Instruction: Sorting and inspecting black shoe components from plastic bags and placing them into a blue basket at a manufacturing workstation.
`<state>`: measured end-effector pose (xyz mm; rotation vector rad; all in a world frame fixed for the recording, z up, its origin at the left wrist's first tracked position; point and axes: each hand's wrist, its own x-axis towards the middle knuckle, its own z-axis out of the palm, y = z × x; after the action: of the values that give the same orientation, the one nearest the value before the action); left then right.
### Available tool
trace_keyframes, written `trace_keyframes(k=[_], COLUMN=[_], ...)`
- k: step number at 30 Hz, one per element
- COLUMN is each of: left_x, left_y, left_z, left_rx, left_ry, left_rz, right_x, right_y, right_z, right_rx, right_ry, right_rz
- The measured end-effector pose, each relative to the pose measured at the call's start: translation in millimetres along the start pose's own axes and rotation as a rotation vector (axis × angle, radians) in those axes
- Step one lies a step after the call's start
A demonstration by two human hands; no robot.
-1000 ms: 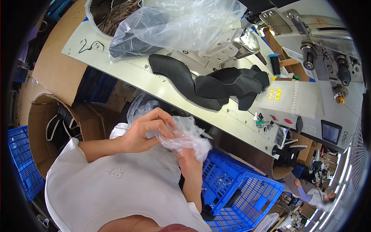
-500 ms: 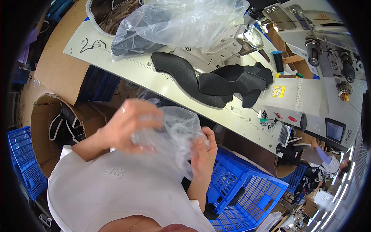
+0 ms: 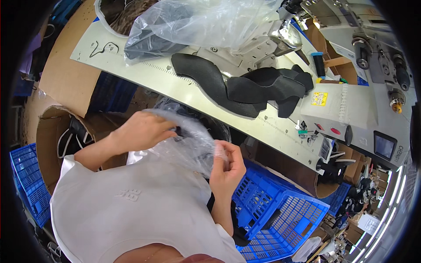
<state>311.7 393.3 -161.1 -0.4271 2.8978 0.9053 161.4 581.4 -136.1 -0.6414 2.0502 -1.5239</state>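
Note:
A clear plastic bag (image 3: 190, 147) hangs between my two hands in front of my chest, its mouth partly spread. On its left side, my left hand (image 3: 147, 129) grips the bag's edge with bent fingers. My right hand (image 3: 227, 164) pinches the opposite edge between thumb and fingers. Beyond the bag, curved black fabric pieces (image 3: 258, 92) lie overlapping on the pale sewing table (image 3: 153, 83). Whether anything is inside the bag I cannot tell; dark shapes show through and behind the film.
A sewing machine (image 3: 337, 105) stands at the right of the table. Another plastic bag (image 3: 210, 24) with dark pieces covers the table's far part. Blue crates (image 3: 285, 219) stand at lower right, another blue crate (image 3: 28, 179) at left beside a cardboard box (image 3: 48, 149) of dark pieces.
My left hand has slowed from a blur and now holds the bag's edge, slightly farther from my body. The bag's mouth has spread toward the table. The right hand keeps its pinch.

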Motion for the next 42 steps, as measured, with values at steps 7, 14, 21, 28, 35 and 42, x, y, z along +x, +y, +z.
trace_keyframes(k=[7, 14, 21, 28, 35, 42], left_x=[34.0, 57.3, 66.6, 44.4, 26.5, 1.4], left_y=[-12.4, -6.9, 0.1, -25.2, -43.2, -33.1], left_z=[84.6, 121.9, 87.7, 76.5, 6.9, 7.4], left_rx=[-0.159, 0.261, -0.17, -0.397, -1.106, -1.802], left_ry=[0.258, 0.159, -0.475, -0.12, -0.013, -0.155], left_rz=[0.521, 0.242, -0.142, 0.149, 0.011, -0.213], right_x=[-16.2, -6.0, 26.3, 39.6, 30.2, 20.0], right_y=[-30.7, -5.7, 104.8, 98.4, 113.5, 106.0], right_z=[20.3, 30.5, 14.9, 2.8, -19.6, -15.9], right_rx=[0.294, 0.286, -0.701, 0.019, -0.663, -1.028], right_ry=[-0.515, -0.753, -0.34, -0.379, -0.075, -0.159], right_rz=[0.046, -0.163, -0.167, 0.224, -0.023, 0.016])
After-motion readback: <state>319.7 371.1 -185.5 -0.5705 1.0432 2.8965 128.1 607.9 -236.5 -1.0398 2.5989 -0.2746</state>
